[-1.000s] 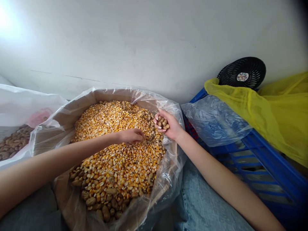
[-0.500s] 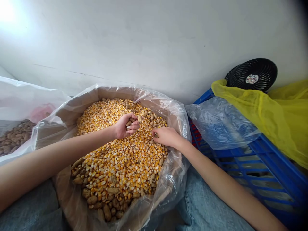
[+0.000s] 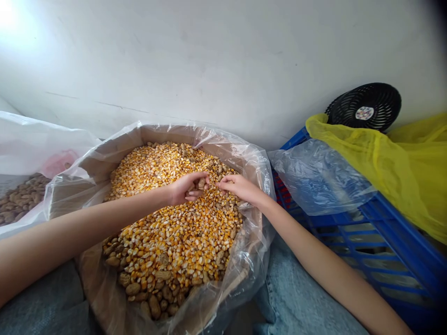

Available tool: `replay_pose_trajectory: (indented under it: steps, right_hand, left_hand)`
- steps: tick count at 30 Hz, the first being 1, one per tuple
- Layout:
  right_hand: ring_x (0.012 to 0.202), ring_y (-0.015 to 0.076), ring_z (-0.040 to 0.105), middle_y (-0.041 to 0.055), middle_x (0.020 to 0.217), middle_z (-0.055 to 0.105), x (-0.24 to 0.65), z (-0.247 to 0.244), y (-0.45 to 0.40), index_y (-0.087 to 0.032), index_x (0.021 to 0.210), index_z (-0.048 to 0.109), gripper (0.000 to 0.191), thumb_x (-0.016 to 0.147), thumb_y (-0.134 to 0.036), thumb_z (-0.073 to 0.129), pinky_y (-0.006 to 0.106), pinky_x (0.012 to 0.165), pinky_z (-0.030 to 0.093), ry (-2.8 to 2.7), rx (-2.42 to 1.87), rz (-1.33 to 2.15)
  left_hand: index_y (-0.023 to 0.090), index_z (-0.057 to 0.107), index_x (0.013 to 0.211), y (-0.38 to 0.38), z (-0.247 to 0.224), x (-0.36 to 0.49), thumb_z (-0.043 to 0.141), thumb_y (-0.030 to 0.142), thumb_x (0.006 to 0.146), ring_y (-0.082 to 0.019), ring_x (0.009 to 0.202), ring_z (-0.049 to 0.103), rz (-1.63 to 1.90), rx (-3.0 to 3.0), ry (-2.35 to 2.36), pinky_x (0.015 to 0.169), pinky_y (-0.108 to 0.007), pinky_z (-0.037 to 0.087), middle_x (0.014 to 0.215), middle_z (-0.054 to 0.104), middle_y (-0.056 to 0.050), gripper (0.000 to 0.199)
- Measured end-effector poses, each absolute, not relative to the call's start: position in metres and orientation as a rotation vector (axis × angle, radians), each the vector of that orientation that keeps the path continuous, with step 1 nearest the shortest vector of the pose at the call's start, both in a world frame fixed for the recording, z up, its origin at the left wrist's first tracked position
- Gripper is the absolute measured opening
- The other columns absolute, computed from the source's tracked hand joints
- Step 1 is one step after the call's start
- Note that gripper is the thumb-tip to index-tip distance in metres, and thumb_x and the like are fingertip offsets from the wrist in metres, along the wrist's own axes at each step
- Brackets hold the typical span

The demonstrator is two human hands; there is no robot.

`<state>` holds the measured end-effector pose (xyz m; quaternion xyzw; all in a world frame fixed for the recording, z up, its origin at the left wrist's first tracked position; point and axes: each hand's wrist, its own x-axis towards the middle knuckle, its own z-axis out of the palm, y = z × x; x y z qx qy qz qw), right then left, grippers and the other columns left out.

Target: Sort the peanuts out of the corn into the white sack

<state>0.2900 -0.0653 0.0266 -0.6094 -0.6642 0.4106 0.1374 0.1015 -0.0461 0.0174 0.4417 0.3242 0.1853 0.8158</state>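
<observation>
A box lined with a clear plastic bag (image 3: 256, 160) holds loose yellow corn kernels (image 3: 181, 237) with unshelled peanuts (image 3: 155, 307) mixed in, thickest at the near edge. Over the middle of the corn, my left hand (image 3: 186, 188) is curled around several peanuts (image 3: 199, 184), which show between its fingers. Just right of it, my right hand (image 3: 240, 187) is pinched low over the kernels, its fingertips close to more peanuts. What sits between those fingertips, if anything, is too small to make out.
At the left, a white plastic bag (image 3: 42, 144) surrounds a heap of peanuts (image 3: 23, 197). A blue crate (image 3: 377, 223) stands at the right, with clear plastic (image 3: 328, 179) and yellow mesh (image 3: 377, 149) over it. Behind is a black fan (image 3: 365, 109) near the wall (image 3: 223, 60).
My left hand has shifted slightly right and down with its peanuts. My right hand has moved up and a little left, and the two hands are closer together.
</observation>
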Motion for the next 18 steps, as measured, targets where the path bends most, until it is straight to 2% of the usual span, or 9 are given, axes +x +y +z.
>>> replay_pose_trajectory:
  steps: [4, 6, 8, 12, 18]
  right_hand:
    - [0.039, 0.0029, 0.032, 0.0013, 0.075, 0.06, 0.291, 0.029, -0.062, -0.017, 0.072, 0.054, 0.032, 0.071, -0.048, 0.047, 0.017, 0.035, 0.021, -1.452, -1.688, 1.213]
    - [0.039, 0.0029, 0.033, 0.0011, 0.075, 0.059, 0.29, 0.031, -0.061, -0.017, 0.072, 0.053, 0.03, 0.069, -0.046, 0.05, 0.016, 0.034, 0.021, -1.348, -1.656, 1.241]
    - [0.04, 0.0031, 0.034, 0.0004, 0.072, 0.059, 0.288, 0.032, -0.061, -0.018, 0.073, 0.054, 0.028, 0.067, -0.045, 0.053, 0.015, 0.034, 0.021, -1.323, -1.648, 1.262]
    - [0.041, 0.0032, 0.034, -0.0001, 0.067, 0.057, 0.286, 0.033, -0.061, -0.017, 0.072, 0.054, 0.027, 0.066, -0.044, 0.055, 0.015, 0.034, 0.021, -1.321, -1.643, 1.272]
    - [0.041, 0.0034, 0.035, -0.0004, 0.068, 0.056, 0.288, 0.032, -0.062, -0.018, 0.074, 0.054, 0.03, 0.064, -0.046, 0.056, 0.015, 0.034, 0.021, -1.271, -1.627, 1.273]
  left_hand:
    - [0.016, 0.05, 0.07, -0.059, 0.011, 0.113, 0.038, 0.037, 0.078, -0.009, 0.045, 0.042, 0.2, 2.0, 0.957, 0.04, -0.02, 0.031, 0.057, 0.048, 0.0, 0.025]
    - [0.017, 0.052, 0.081, -0.068, 0.008, 0.122, 0.038, 0.028, 0.079, -0.014, 0.056, 0.052, 0.098, 2.509, 0.889, 0.048, -0.024, 0.037, 0.072, 0.055, -0.004, 0.018]
    - [0.016, 0.051, 0.092, -0.077, 0.004, 0.132, 0.037, 0.018, 0.078, -0.017, 0.061, 0.056, -0.035, 2.81, 0.76, 0.05, -0.027, 0.04, 0.082, 0.057, -0.007, 0.02]
    - [0.014, 0.049, 0.098, -0.085, -0.002, 0.145, 0.037, 0.014, 0.077, -0.02, 0.065, 0.059, -0.174, 2.945, 0.734, 0.05, -0.029, 0.043, 0.082, 0.058, -0.01, 0.024]
    - [0.019, 0.05, 0.097, -0.066, 0.01, 0.121, 0.026, 0.032, 0.084, -0.017, 0.07, 0.059, -0.144, 2.785, 0.933, 0.055, -0.026, 0.044, 0.091, 0.059, -0.007, 0.03]
